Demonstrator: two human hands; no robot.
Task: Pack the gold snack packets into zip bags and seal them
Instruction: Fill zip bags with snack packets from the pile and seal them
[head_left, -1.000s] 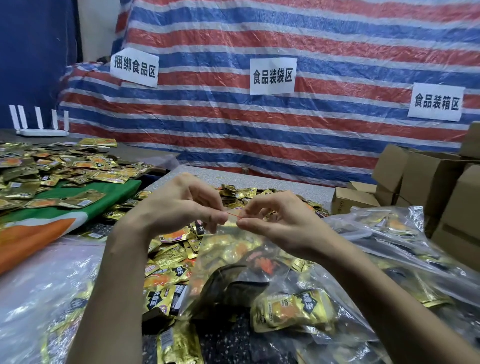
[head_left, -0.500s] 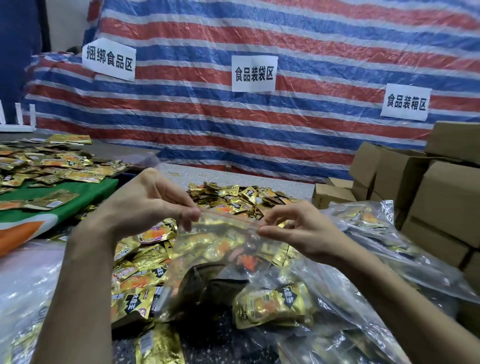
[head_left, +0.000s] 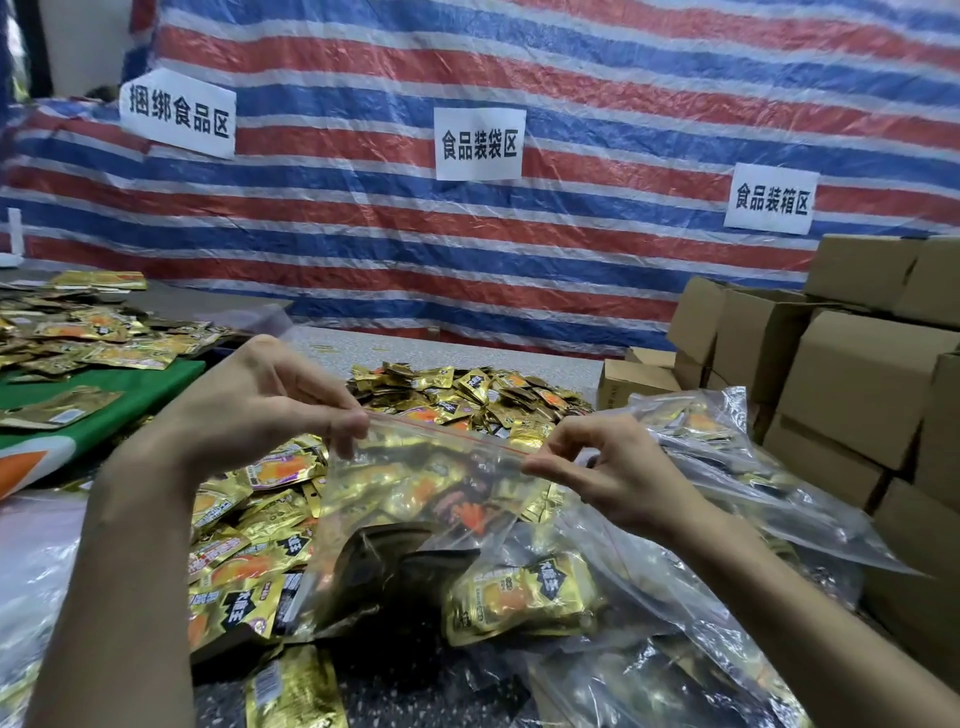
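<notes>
A red, blue and white striped plastic tarpaulin (head_left: 571, 78) filled the top half of the frame as one backdrop. Below it ran a grey speckled table (head_left: 467, 353). At the right edge stood a stack of brown cardboard boxes (head_left: 857, 384); at least seven showed, but they overlapped too much for an exact count. One green cloth (head_left: 130, 395) lay at the left, with a scatter of gold foil snack packets (head_left: 93, 332) on and behind it.

Several clear plastic bags filled with gold packets (head_left: 727, 441) lay piled at the right and lower right, their number hard to tell. A second, larger heap of loose gold packets (head_left: 467, 395) covered the middle of the table and ran down to the lower left; there were far too many to count.

Three white paper signs with black characters hung on the tarpaulin: one at upper left (head_left: 179, 117), one at centre (head_left: 479, 144), one at right (head_left: 772, 200).

One clear zip bag (head_left: 415, 499), held up in the centre of the frame, contained a bunch of gold packets. Its mouth, marked by a thin red zip line (head_left: 447, 431), was stretched between both hands. The left hand (head_left: 249, 410) pinched the left end of that strip between thumb and fingertips, and the right hand (head_left: 618, 478) pinched the right end in the same manner.
</notes>
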